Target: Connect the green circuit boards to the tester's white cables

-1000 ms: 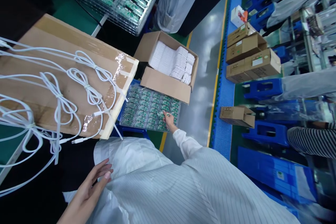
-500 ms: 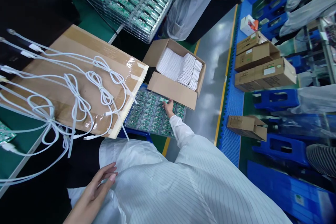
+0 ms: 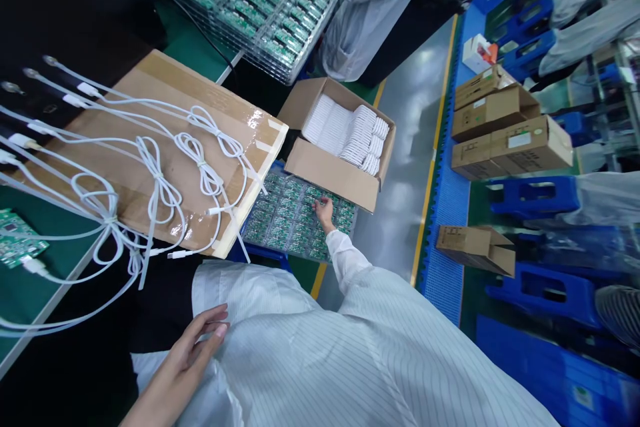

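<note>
My right hand [image 3: 324,211] reaches down over a clear tray of green circuit boards [image 3: 283,217], its fingertips at the boards; whether it grips one is too small to tell. My left hand [image 3: 193,350] hangs over my lap with fingers apart and nothing in it. Beside the tray stands an open cardboard box [image 3: 333,175] filled with white coiled items [image 3: 343,127]. White cables [image 3: 203,170] lie bundled on a taped brown cardboard sheet [image 3: 125,97] to the left.
Stacked trays of boards [image 3: 280,20] stand at the top, near a person in a white coat [image 3: 367,7]. One circuit board [image 3: 17,233] lies at far left. Cardboard boxes [image 3: 520,140] and blue stools [image 3: 543,197] are on the right.
The view has shifted slightly. My right hand has moved a little down the tray, and the board seen at its fingertips before no longer stands out. My left hand stays over my lap.
</note>
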The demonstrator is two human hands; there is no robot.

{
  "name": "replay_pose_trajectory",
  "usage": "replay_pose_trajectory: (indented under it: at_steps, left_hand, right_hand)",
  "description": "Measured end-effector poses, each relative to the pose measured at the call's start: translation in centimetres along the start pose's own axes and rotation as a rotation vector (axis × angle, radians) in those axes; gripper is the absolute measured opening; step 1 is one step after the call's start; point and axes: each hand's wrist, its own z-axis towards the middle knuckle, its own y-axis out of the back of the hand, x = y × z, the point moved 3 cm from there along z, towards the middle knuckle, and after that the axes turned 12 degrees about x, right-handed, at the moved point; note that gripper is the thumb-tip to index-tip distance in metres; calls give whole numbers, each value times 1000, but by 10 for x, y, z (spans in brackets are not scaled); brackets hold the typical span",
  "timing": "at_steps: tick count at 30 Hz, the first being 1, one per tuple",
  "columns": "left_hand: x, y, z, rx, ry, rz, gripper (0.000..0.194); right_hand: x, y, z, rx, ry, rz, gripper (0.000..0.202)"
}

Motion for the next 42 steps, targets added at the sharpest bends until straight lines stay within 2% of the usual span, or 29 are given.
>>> replay_pose_trajectory:
  at_steps: [8,13,16,19,21,23,26,28,29,31,34,36,39,42]
  left_hand:
    - [-7,-5,2,36,-56,-41,60]
    - [-17,-7,1,41,-113,-76,56]
    - [-38,-6,-10,71,-175,-62,52]
    - [-72,0,-25,133,-298,-93,49]
    - [-95,11,-36,153,-416,-184,47]
    - [-114,23,-47,150,-553,-309,44]
    - [-126,39,-61,48,-710,-546,36]
    - [-125,48,-67,-84,-778,-700,30]
    - [-122,53,-70,-153,-807,-764,29]
    - [-113,61,-75,-268,-854,-855,30]
    - [-94,73,-85,-346,-881,-907,37]
    - [-79,82,-96,-389,-893,-912,39]
    - [-58,97,-114,-477,-928,-909,40]
    - [-50,114,-125,-550,-982,-933,40]
  right_hand:
    - [11,4,-33,34,112,-246,32]
    - [24,-4,-49,133,144,-361,24]
    - [41,-6,-65,191,153,-417,26]
    - [58,-9,-78,246,192,-475,34]
    - [67,-18,-85,283,245,-508,37]
    - [76,-35,-99,364,362,-606,36]
    - [78,-76,-149,656,588,-741,35]
    - [74,-109,-197,881,722,-721,45]
    - [73,-125,-223,927,798,-678,51]
    - [74,-155,-273,901,961,-562,55]
    - [94,-188,-347,834,1254,-303,49]
    - [122,-200,-391,858,1355,-183,47]
    - [188,-206,-443,916,1493,-153,34]
    - [265,-197,-461,816,1614,-181,27]
